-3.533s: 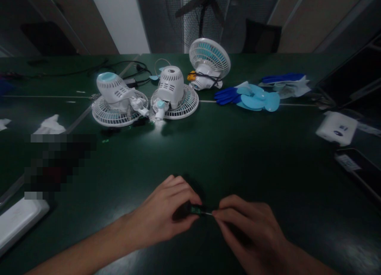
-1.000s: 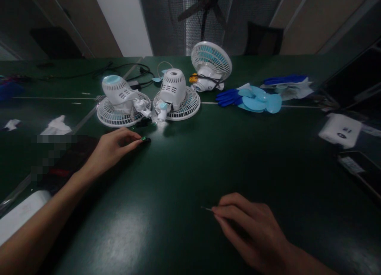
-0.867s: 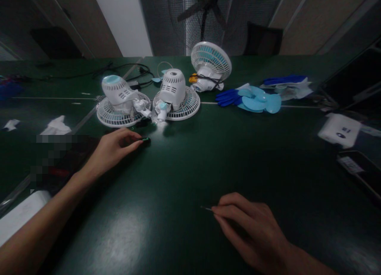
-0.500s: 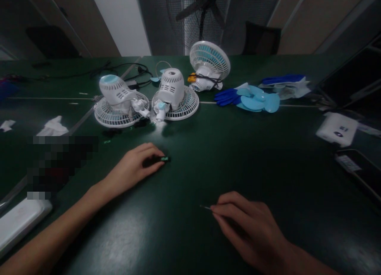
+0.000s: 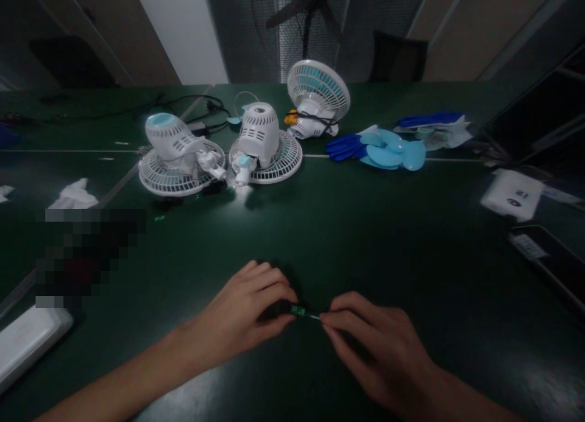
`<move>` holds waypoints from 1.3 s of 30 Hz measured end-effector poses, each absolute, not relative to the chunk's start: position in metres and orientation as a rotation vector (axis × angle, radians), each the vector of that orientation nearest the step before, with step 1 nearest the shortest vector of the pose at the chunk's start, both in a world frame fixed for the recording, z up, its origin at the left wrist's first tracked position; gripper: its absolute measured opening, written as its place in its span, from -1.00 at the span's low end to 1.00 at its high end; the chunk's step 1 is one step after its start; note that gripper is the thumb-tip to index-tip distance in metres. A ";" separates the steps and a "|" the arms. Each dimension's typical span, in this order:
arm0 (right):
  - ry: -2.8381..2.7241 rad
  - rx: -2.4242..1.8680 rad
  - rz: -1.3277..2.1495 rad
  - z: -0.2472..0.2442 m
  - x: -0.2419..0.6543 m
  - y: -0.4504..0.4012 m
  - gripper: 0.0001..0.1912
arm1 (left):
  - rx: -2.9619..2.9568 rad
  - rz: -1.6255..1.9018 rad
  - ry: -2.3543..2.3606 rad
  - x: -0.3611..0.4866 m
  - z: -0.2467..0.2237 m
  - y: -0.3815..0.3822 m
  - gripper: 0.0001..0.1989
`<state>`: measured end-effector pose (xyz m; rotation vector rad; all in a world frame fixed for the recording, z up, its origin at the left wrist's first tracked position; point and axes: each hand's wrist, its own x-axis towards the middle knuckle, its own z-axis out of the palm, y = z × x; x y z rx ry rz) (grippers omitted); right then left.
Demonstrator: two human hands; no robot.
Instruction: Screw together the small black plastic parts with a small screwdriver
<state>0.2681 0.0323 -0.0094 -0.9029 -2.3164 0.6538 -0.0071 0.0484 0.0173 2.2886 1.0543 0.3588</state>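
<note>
Low in the middle, my left hand pinches a small green circuit board between thumb and fingers, its far end sticking out to the right. Facing it, my right hand is closed on a thin, pale metal piece, of which only the narrow tip shows. That tip reaches the board's right end or lies just beside it; I cannot tell whether they touch. Both hands are low over the dark green table.
Two white fans lie face down further back, with a third fan behind. Right of them are blue gloves and light blue fan blades. A white box and phone sit at the right.
My left hand has come right and nearer with the circuit board, which now lies at the tip of the metal piece. My right hand has stayed nearly in place. The view has shifted slightly.
</note>
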 end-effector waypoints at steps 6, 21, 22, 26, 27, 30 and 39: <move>-2.323 -0.889 0.648 -0.008 0.269 0.032 -0.79 | 2.252 0.340 1.021 -0.002 0.020 0.047 -0.91; -2.317 -0.830 0.558 -0.005 0.266 0.029 -0.79 | 2.218 0.406 1.006 0.008 0.012 0.037 -0.86; -2.300 -0.836 0.548 -0.004 0.266 0.030 -0.79 | 2.197 0.431 1.016 0.007 0.012 0.038 -0.86; -2.247 -0.887 0.532 -0.004 0.266 0.033 -0.79 | 2.127 0.463 1.037 0.006 0.012 0.038 -0.84; -2.241 -0.909 0.532 -0.004 0.266 0.033 -0.79 | 2.119 0.463 1.037 0.006 0.012 0.038 -0.83; -2.234 -0.940 0.541 -0.007 0.268 0.033 -0.80 | 2.105 0.474 1.050 0.007 0.011 0.038 -0.81; -2.191 -0.965 0.551 -0.005 0.267 0.033 -0.81 | 2.279 0.470 0.952 0.004 0.015 0.039 -0.84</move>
